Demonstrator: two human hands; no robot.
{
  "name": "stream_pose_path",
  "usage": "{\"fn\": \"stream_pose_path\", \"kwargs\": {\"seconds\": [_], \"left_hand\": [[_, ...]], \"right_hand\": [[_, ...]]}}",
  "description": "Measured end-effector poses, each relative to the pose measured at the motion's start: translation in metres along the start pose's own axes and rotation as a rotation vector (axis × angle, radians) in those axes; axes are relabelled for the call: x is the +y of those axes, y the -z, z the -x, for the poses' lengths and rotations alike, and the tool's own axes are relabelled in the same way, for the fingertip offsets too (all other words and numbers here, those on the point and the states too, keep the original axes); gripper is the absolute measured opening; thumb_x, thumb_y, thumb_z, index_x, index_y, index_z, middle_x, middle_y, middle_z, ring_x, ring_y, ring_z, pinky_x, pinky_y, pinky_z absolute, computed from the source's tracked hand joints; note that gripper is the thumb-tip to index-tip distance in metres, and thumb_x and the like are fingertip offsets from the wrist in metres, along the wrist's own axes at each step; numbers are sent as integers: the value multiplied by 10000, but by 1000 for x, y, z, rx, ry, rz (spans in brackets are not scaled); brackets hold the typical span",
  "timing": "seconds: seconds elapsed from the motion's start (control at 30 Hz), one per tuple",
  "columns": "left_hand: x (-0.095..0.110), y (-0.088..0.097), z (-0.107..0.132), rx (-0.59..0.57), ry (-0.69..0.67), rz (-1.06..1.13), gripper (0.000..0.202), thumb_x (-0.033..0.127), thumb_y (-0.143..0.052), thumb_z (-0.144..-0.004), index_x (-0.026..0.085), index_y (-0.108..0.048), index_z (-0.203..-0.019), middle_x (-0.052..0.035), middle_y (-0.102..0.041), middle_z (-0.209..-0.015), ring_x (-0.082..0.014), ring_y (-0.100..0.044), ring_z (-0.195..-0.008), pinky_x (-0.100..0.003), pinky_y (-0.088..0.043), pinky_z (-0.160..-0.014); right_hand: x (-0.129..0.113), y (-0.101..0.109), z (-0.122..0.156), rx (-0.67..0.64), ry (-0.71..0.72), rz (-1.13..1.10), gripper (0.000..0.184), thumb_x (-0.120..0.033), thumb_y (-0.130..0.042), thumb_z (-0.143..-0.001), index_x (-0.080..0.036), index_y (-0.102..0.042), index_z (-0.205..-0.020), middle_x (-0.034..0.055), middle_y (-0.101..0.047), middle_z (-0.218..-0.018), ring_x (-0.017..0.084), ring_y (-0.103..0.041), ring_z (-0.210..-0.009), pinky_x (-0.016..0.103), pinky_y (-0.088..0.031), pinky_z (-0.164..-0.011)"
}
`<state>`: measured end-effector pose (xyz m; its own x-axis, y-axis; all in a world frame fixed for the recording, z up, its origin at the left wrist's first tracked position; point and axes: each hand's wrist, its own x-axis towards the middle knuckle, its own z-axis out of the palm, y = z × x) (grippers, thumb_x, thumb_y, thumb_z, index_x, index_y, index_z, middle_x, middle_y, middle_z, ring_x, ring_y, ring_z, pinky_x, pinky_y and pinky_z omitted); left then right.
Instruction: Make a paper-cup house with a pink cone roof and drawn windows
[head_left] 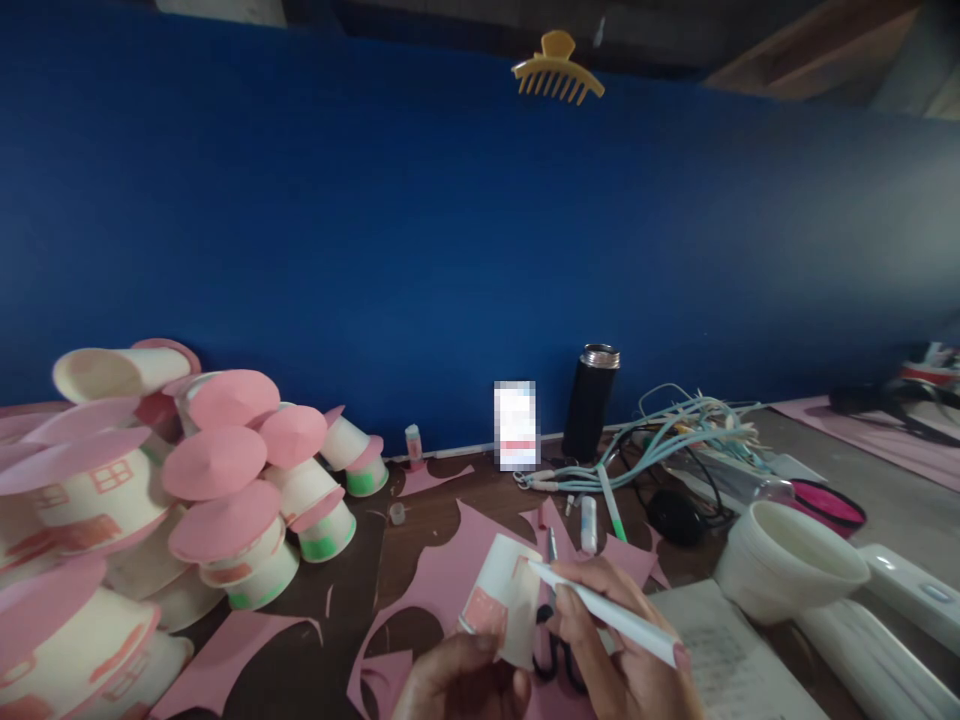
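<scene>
My left hand grips a white paper cup lying on its side, with pink paper windows glued on its wall. My right hand holds a white pen, whose tip rests against the cup's wall near its upper edge. Both hands are low in the picture, at the near edge of the brown table. Beneath them lie cut sheets of pink paper and black scissor handles.
A heap of paper-cup houses with pink cone roofs fills the left. A black flask, tangled cables, a glue stick, a white bowl and a notebook lie behind and right. A blue backdrop stands behind, with a yellow hair claw on top.
</scene>
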<state>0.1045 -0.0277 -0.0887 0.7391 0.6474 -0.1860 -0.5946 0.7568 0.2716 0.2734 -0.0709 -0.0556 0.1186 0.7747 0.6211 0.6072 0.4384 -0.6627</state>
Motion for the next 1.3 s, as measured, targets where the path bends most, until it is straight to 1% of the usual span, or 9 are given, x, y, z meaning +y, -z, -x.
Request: {"fn": "stream_pose_path", "kwargs": {"seconds": [0.13, 0.23, 0.43, 0.53, 0.73, 0.87, 1.0, 1.17, 1.3], "left_hand": [[0, 4, -1, -1, -12, 13, 240, 67, -657, -743, 136, -730, -960, -64, -750, -831, -150, -676, -800, -235, -494, -765], [0, 5, -1, 25, -18, 23, 218, 64, -655, -745, 139, -733, -934, -65, -756, -858, -154, -681, -785, -242, -503, -760], [2, 1, 0, 19, -6, 44, 343, 44, -630, -754, 135, -706, -1076, -76, -769, -862, -166, -704, -781, -242, -516, -755], [3, 0, 1, 22, 3, 46, 349, 37, -613, -763, 138, -705, -1085, -74, -771, -860, -169, -708, -784, -243, -521, -746], [5, 1, 2, 61, -6, 49, 208, 42, -611, -764, 124, -741, -904, -72, -766, -841, -163, -700, -762, -251, -517, -736], [5, 0, 3, 62, 7, 48, 141, 57, -611, -763, 123, -732, -789, -64, -762, -830, -154, -687, -756, -241, -509, -742], [6, 0, 3, 52, 9, 44, 154, 51, -606, -776, 118, -741, -803, -74, -768, -865, -162, -692, -794, -242, -515, -745], [5, 0, 3, 37, 6, 51, 170, 39, -592, -783, 93, -749, -822, -92, -771, -843, -158, -696, -750, -243, -527, -714], [5, -1, 3, 72, 7, 56, 188, 38, -592, -778, 102, -748, -861, -86, -771, -846, -163, -698, -760, -243, -525, -718]], "right_hand": [[-1, 1, 0, 2, 8, 5, 195, -180, -511, -939, -211, -597, -1111, 39, -645, -860, 153, -676, -684, 233, -568, -640], [0, 0, 2, 3, -1, -18, 198, -187, -512, -939, -215, -597, -1116, 40, -643, -880, 155, -684, -700, 229, -577, -638], [1, -1, 1, 11, 0, -30, 200, -191, -509, -940, -221, -596, -1118, 36, -640, -871, 150, -676, -688, 225, -580, -631], [1, 0, 0, 10, -3, -22, 195, -195, -514, -940, -226, -603, -1110, 31, -635, -871, 148, -667, -704, 227, -578, -653], [2, -1, 2, 18, 5, -35, 207, -182, -523, -934, -230, -601, -1120, 45, -642, -910, 165, -667, -763, 233, -587, -665], [3, 0, 4, 18, 0, -25, 201, -183, -524, -933, -219, -597, -1117, 44, -640, -893, 159, -663, -726, 237, -586, -658], [3, 1, 3, 17, 16, -7, 210, -175, -510, -938, -215, -591, -1127, 40, -638, -890, 152, -665, -732, 232, -578, -671], [-1, 1, 0, -4, 23, -17, 207, -167, -516, -936, -214, -591, -1123, 22, -628, -831, 135, -655, -665, 219, -565, -640], [-2, 0, 1, -10, 12, -18, 191, -175, -511, -940, -211, -598, -1107, 31, -626, -852, 139, -657, -684, 213, -562, -625]]}}
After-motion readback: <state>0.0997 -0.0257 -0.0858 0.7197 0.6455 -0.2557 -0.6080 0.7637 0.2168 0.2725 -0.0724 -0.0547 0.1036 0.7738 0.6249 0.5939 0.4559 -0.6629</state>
